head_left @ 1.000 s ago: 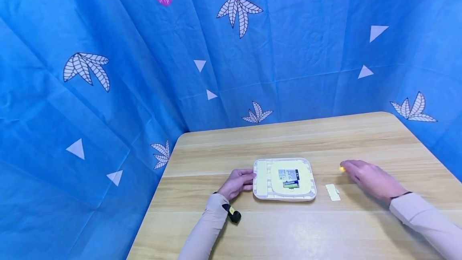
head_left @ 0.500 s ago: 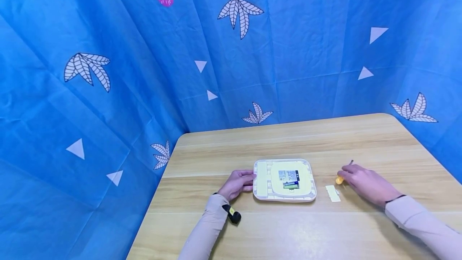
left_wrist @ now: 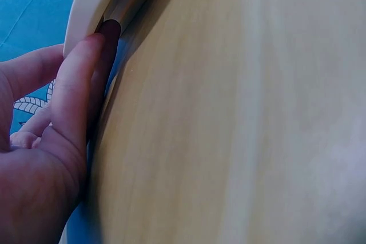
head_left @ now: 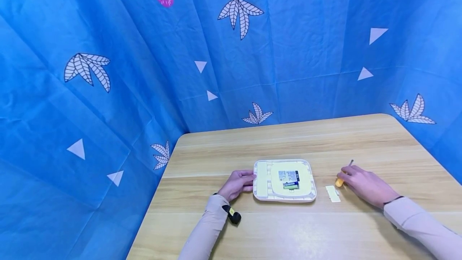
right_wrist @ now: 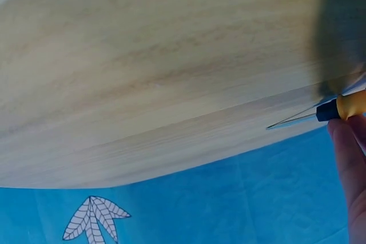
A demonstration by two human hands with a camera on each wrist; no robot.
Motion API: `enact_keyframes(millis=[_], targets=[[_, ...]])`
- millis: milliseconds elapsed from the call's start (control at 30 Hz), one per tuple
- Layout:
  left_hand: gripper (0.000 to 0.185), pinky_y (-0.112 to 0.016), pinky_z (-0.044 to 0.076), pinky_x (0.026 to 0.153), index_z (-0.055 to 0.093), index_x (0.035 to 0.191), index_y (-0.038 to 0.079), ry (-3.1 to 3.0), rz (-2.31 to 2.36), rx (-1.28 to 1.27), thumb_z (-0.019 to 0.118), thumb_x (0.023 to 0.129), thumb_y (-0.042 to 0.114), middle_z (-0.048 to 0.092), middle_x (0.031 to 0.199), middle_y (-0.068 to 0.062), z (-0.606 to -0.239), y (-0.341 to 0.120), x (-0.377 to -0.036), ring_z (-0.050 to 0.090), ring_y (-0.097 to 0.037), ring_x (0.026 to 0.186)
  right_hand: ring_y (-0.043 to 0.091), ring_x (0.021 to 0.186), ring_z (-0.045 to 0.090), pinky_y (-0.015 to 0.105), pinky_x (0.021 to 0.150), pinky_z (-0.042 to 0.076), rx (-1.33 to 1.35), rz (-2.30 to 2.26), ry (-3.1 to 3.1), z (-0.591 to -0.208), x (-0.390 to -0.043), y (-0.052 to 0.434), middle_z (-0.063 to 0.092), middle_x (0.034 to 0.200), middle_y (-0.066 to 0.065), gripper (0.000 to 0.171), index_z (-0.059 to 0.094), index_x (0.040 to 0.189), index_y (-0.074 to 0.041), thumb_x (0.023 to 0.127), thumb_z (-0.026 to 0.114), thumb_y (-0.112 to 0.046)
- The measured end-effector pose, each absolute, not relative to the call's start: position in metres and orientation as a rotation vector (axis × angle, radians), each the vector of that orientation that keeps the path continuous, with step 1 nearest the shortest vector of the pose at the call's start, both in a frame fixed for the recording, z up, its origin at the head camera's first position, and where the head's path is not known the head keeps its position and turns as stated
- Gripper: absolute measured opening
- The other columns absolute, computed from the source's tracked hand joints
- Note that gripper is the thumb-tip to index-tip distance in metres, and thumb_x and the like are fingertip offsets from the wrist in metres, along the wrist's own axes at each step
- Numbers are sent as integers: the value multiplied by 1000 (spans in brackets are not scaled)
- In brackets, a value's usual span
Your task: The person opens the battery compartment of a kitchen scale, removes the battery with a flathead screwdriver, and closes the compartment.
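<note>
In the head view, a white device with rounded corners, like an upturned kitchen scale (head_left: 266, 183), lies on the wooden table. Its small battery compartment is uncovered, with a green and blue battery (head_left: 290, 185) inside. My left hand (head_left: 236, 184) grips the scale's left edge, thumb and fingers at the rim, as the left wrist view also shows. To the right, my right hand (head_left: 368, 184) holds a small screwdriver (right_wrist: 351, 104) by its orange handle. Its thin metal shaft points away from me, towards the back of the table. The palm side of the right hand is hidden.
Between the scale and my right hand lies a small pale battery cover (head_left: 333, 193) on the table (head_left: 223, 143). A blue patterned curtain (head_left: 306, 51) hangs behind the table and along its sides.
My right hand has picked at the screwdriver and drawn it slightly towards me, so its handle and shaft now show more. The left hand and the scale stay in place.
</note>
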State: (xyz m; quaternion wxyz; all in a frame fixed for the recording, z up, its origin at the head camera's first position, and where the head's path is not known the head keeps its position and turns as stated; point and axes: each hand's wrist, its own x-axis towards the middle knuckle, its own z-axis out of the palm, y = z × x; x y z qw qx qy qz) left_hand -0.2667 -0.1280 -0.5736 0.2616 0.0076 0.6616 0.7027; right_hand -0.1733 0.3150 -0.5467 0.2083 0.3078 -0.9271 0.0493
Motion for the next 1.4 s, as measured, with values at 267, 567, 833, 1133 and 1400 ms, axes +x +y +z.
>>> enact_keyframes(millis=[267,567,833,1133,1400], targets=[[47,-27,67,82,55,138,-12,1788,1903,32,69,98,9,76,117,-20,-575,-128,-267,78,-17,88,36,98,69,51,72,66,847,126,-2570,-550,-173,315,70,108,16,29,73,106,-10,79,78,-1],[46,-27,67,82,56,138,-11,1802,1902,28,69,98,8,74,120,-22,-576,-129,-266,78,-18,90,42,103,68,55,77,66,845,107,-2576,-552,-171,311,70,114,21,31,74,109,-8,79,78,-2],[45,-28,67,83,57,137,-11,1804,1900,26,69,97,8,74,121,-23,-575,-129,-264,78,-20,92,39,101,69,52,72,66,867,75,-2533,-555,-171,313,70,112,19,33,73,108,-9,110,42,-20],[46,-27,67,83,56,138,-11,1801,1899,27,69,98,8,74,120,-22,-576,-129,-265,78,-17,91,38,98,70,54,72,65,816,82,-2587,-551,-171,314,71,110,18,33,73,109,-8,78,80,-2],[45,-28,67,83,57,137,-11,1803,1905,27,69,98,8,75,120,-22,-575,-128,-266,78,-19,90,36,97,71,54,76,65,777,122,-2603,-533,-170,303,72,108,15,35,74,108,-5,75,84,-5]])
